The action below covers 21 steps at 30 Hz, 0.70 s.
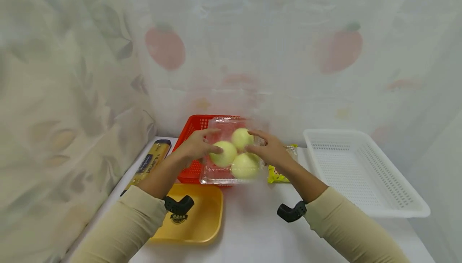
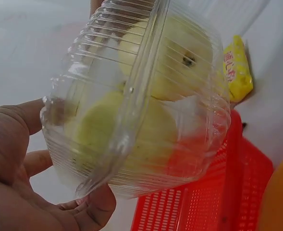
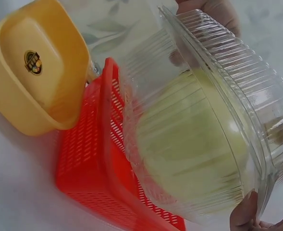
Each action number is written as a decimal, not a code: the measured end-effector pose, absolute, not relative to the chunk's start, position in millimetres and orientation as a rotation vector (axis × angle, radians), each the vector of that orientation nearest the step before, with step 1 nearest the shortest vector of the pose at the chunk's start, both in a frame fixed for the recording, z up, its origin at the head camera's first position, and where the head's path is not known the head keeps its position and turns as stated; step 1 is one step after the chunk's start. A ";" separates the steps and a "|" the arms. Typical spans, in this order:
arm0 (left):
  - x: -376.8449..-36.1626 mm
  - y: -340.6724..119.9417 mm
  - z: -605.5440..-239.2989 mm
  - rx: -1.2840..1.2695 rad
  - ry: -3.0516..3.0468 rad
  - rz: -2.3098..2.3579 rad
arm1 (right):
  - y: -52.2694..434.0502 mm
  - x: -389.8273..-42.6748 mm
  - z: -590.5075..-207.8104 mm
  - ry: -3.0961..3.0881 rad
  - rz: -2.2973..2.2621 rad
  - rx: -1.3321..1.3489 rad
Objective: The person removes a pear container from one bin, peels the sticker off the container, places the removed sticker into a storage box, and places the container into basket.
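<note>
A clear plastic clamshell box [image 1: 231, 152] with three pale yellow-green round fruits [image 1: 224, 153] inside hangs over a red basket [image 1: 191, 128]. My left hand [image 1: 202, 144] grips its left side, thumb on the lid. My right hand [image 1: 265, 147] grips its right side. In the left wrist view the box [image 2: 136, 96] sits tilted in my left hand [image 2: 45, 192], above the red basket [image 2: 237, 192]. The right wrist view has the box [image 3: 203, 134] close up, my right hand's fingertips [image 3: 247, 216] at its rim and the red basket [image 3: 93, 159] beneath.
A yellow tray [image 1: 202, 223] lies in front of the red basket. An empty white perforated basket [image 1: 361, 170] stands at the right. A yellow snack packet [image 1: 278, 175] lies behind my right hand, and a pasta packet [image 1: 149, 162] by the left curtain wall.
</note>
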<state>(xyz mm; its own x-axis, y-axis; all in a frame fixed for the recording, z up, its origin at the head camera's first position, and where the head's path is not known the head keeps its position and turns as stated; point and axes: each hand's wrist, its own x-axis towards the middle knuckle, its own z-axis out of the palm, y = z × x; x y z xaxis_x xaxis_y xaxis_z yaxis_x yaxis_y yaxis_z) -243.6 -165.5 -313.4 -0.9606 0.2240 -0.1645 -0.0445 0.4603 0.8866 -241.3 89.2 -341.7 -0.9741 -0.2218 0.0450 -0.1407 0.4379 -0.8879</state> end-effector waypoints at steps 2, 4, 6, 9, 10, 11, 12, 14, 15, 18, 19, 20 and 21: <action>-248.8 -168.9 -313.4 0.129 2.453 1.485 | 84.6 -247.7 -342.9 2.576 -1.608 -0.350; -253.8 -172.4 -313.3 0.107 2.460 1.466 | 79.4 -253.3 -344.4 2.556 -1.622 -0.352; -259.7 -177.4 -314.6 0.093 2.465 1.446 | 73.2 -258.7 -345.9 2.536 -1.643 -0.347; -268.4 -185.6 -315.9 0.082 2.457 1.442 | 62.6 -266.7 -348.6 2.560 -1.639 -0.338; -271.1 -188.4 -316.3 0.079 2.451 1.448 | 58.9 -269.4 -349.5 2.572 -1.633 -0.335; -273.7 -191.3 -316.9 0.073 2.441 1.458 | 55.2 -272.2 -350.4 2.582 -1.630 -0.340; -276.0 -194.1 -317.5 0.067 2.429 1.471 | 51.3 -274.8 -351.4 2.591 -1.620 -0.343; -279.9 -200.2 -318.8 0.059 2.412 1.485 | 43.3 -280.3 -354.2 2.597 -1.607 -0.341; -281.7 -203.4 -320.0 0.054 2.408 1.488 | 39.3 -282.6 -355.3 2.597 -1.600 -0.340; -286.5 -214.2 -323.1 0.058 2.413 1.470 | 27.5 -288.7 -358.8 2.584 -1.573 -0.337; -288.1 -218.0 -324.1 0.058 2.423 1.458 | 23.5 -290.5 -360.0 2.595 -1.559 -0.335; -290.0 -221.5 -325.6 0.060 2.432 1.448 | 19.8 -291.9 -361.2 2.599 -1.548 -0.335; -291.6 -224.8 -326.7 0.064 2.439 1.441 | 16.4 -293.2 -362.7 2.596 -1.552 -0.341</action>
<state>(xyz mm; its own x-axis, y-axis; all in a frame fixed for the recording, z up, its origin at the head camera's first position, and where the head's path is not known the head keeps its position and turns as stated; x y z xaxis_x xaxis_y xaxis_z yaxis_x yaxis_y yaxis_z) -291.6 -224.8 -326.7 -0.9519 0.1921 -0.2386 -0.1163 0.4939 0.8617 -293.2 16.4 -362.7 -0.9701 -0.2408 0.0304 -0.1407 0.4561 -0.8787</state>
